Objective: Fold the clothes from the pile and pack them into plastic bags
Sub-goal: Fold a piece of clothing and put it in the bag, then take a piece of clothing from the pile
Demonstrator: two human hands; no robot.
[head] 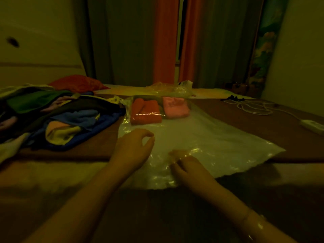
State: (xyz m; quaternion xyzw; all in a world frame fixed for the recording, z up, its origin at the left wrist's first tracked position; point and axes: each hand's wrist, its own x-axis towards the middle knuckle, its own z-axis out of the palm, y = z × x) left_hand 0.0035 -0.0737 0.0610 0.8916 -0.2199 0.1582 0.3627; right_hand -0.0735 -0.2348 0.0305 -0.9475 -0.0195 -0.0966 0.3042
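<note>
Near the mat's front edge, the right hand (184, 165) pinches the slippery plastic bag (201, 137) while the left hand (135, 146) hovers, fingers loosely curled around nothing, so the film may slip and spill the folded orange garment (145, 111).

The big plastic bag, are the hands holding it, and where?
The right hand pinches the plastic bag near its front edge; the left hand holds nothing.

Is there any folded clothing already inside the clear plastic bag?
Yes, a folded orange garment and a folded pink garment lie side by side inside the clear plastic bag.
</note>
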